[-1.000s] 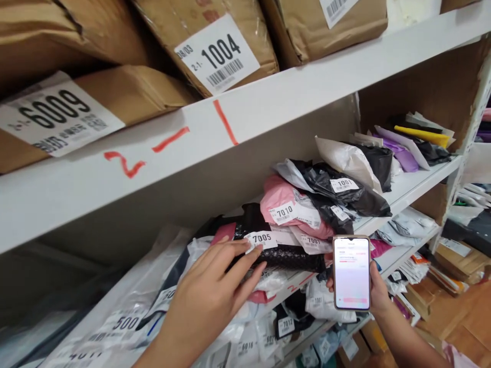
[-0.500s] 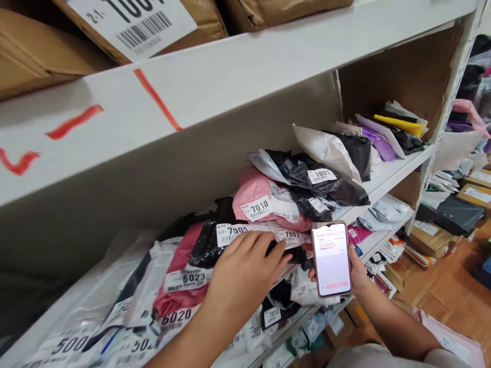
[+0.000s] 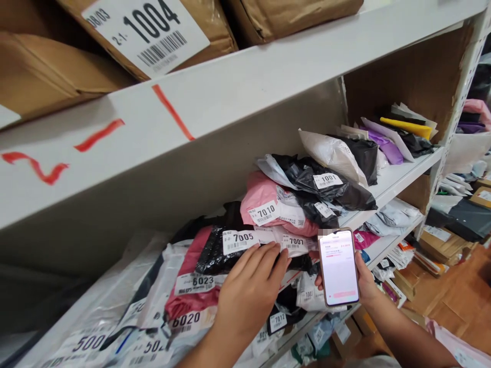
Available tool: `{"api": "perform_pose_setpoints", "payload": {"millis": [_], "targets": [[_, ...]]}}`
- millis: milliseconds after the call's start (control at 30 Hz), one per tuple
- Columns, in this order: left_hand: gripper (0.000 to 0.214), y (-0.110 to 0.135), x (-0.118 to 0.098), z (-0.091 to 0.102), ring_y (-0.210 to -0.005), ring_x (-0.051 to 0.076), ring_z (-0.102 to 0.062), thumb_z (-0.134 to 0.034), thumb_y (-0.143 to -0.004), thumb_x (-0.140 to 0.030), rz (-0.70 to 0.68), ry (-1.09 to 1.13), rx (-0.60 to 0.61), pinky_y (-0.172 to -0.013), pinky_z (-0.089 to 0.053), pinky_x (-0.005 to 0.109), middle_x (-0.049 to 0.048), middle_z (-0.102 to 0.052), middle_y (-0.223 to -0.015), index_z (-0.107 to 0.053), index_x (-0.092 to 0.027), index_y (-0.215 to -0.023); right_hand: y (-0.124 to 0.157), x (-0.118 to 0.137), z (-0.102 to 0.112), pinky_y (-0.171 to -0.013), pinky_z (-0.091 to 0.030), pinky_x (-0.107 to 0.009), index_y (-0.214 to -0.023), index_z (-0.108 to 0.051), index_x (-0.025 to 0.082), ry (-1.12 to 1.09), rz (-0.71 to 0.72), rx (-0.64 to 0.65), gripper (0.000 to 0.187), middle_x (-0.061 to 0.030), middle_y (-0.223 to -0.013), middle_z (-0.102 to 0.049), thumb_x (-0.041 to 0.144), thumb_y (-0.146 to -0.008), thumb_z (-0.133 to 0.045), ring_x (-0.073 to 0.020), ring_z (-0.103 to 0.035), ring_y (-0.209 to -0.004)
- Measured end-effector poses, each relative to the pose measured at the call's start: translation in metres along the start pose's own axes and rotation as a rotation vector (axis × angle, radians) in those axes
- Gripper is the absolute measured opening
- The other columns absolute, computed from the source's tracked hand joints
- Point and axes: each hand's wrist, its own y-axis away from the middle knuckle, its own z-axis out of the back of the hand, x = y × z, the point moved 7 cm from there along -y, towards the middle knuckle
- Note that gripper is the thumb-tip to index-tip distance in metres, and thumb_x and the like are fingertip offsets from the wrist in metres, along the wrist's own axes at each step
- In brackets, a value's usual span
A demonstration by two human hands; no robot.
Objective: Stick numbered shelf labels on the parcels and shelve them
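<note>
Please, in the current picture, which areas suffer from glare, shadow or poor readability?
Head view: the smartphone screen glows pale, its small text unreadable; head view: the black bubble mailer shows speckled glints; head view: the shelf interior at far left sinks into shadow, while the 1004 label reads clearly.

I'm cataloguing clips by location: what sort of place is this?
Likely a parcel storeroom or pickup point: numbered, bagged parcels lie piled on a shelf, a brown package labelled 1004 sits above, and a red "2-1" marks the upper edge.
</note>
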Motion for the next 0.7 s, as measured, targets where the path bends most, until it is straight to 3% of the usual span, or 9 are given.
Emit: {"api": "perform_pose_setpoints", "payload": {"millis": [233,400,467,533,600,700], "targets": [[0.027,-0.003,0.003,-0.001,-0.09,0.02,-0.069,-0.047,-0.093,-0.005,0.034,-0.023,0.012,-0.089,-0.055,0.036,0.0063,-0.075,-0.094,-0.07,-0.019,-0.095,-0.001,-0.004,0.002,-0.081,-0.05,-0.041,-0.114,-0.069,0.013,0.028,-0.01,-0.008,0.09,-0.0175,-0.097,-0.078,0.09,-0.072,-0.049,-0.0285,-0.072,-0.085],[0.023,-0.02,0.008,0.001,-0.071,0.021,-0.065,-0.053,-0.095,-0.017,0.091,-0.06,0.071,-0.065,-0.053,0.035,0.0051,-0.071,-0.077,-0.069,-0.018,-0.079,-0.005,-0.009,-0.005,-0.081,-0.051,-0.039,-0.115,-0.07,0.014,-0.019,-0.03,0.038,0.089,-0.0163,-0.097,-0.078,0.089,-0.068,-0.056,-0.027,-0.072,-0.084],[0.025,-0.028,0.011,-0.001,-0.072,0.024,-0.065,-0.053,-0.094,-0.019,0.1,-0.086,0.118,-0.059,-0.052,0.037,0.008,-0.072,-0.083,-0.069,-0.018,-0.075,-0.006,-0.011,-0.007,-0.081,-0.052,-0.038,-0.117,-0.069,0.014,-0.033,-0.037,0.051,0.09,-0.0163,-0.097,-0.078,0.089,-0.068,-0.056,-0.0268,-0.072,-0.085],[0.022,-0.037,0.018,-0.007,-0.084,0.027,-0.067,-0.054,-0.091,-0.015,0.105,-0.113,0.171,-0.065,-0.054,0.04,0.012,-0.074,-0.099,-0.072,-0.019,-0.078,-0.008,-0.014,-0.007,-0.081,-0.052,-0.039,-0.122,-0.067,0.014,-0.033,-0.048,0.054,0.094,-0.0163,-0.097,-0.078,0.09,-0.068,-0.054,-0.0274,-0.072,-0.085],[0.02,-0.049,0.028,-0.018,-0.104,0.032,-0.065,-0.057,-0.086,-0.01,0.077,-0.115,0.222,-0.083,-0.055,0.048,0.0139,-0.07,-0.119,-0.074,-0.019,-0.08,-0.009,-0.018,-0.007,-0.08,-0.052,-0.04,-0.122,-0.068,0.014,-0.019,-0.052,0.05,0.096,-0.0168,-0.097,-0.078,0.091,-0.068,-0.053,-0.0284,-0.072,-0.085],[0.022,-0.072,0.045,-0.035,-0.122,0.034,-0.058,-0.06,-0.082,-0.007,-0.005,-0.053,0.289,-0.106,-0.043,0.059,0.0112,-0.065,-0.133,-0.076,-0.021,-0.084,-0.011,-0.022,-0.004,-0.079,-0.053,-0.04,-0.116,-0.07,0.012,0.012,-0.053,0.034,0.095,-0.0188,-0.099,-0.077,0.092,-0.067,-0.052,-0.0296,-0.072,-0.087]]}}
